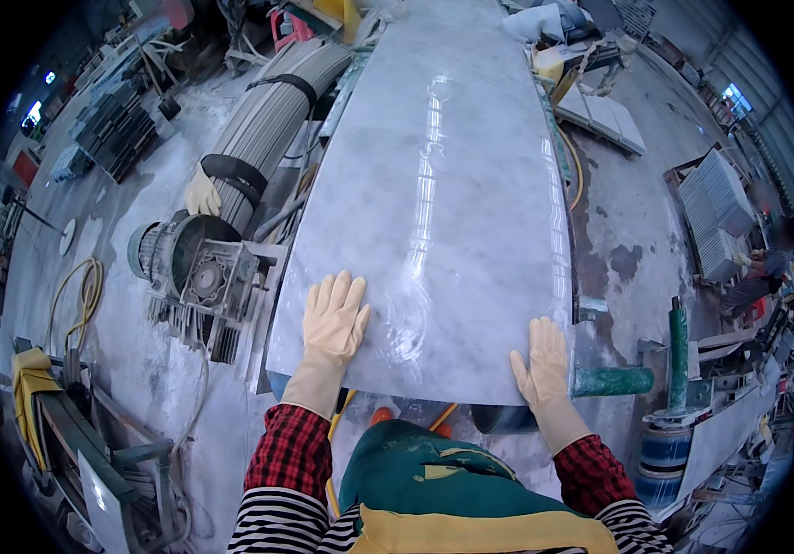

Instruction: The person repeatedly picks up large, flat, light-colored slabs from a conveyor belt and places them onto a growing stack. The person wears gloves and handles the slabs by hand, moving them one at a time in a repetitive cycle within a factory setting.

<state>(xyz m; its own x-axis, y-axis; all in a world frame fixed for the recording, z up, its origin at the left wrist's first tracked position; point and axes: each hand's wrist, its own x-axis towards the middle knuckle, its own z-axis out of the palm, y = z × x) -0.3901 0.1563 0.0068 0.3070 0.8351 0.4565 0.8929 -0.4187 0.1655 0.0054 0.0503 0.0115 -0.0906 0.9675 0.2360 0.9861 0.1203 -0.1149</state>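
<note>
A long, polished grey-white stone slab (369, 212) stretches away in front of me, with glossy light reflections along its middle. My left hand (334, 319), in a cream rubber glove, lies flat on its near left part with the fingers pointing away. At the near right edge my right hand (542, 365), gloved alike, rests flat with the thumb out to the side. Neither hand grips anything. Below the slab's near edge, a green roller (613, 381) sticks out on the right.
Left of the slab stands a dusty motor with gearbox (208, 268). A spare cream glove (202, 193) lies by a strapped bundle of grey strips (263, 120). Stacked pale slabs (715, 217) and another person (766, 272) are at the far right. A yellow hose (90, 295) coils on the left floor.
</note>
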